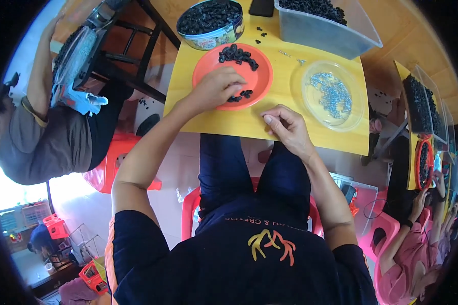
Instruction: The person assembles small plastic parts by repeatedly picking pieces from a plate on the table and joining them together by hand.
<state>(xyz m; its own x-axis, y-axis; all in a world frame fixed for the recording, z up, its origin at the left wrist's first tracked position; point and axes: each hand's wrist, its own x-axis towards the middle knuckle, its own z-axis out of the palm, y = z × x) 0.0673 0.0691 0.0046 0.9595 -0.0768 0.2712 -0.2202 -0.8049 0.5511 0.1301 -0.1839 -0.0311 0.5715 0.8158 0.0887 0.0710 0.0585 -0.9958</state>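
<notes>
Left hand curled over red plate, can't tell if grip holds anything. Small black parts on plate, two clusters. Right hand by yellow counter edge, grip unclear, near clear dish.

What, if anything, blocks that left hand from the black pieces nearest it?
Nothing visible: the left hand is over the red plate, right beside those black pieces. Whether it touches them is unclear.
</notes>
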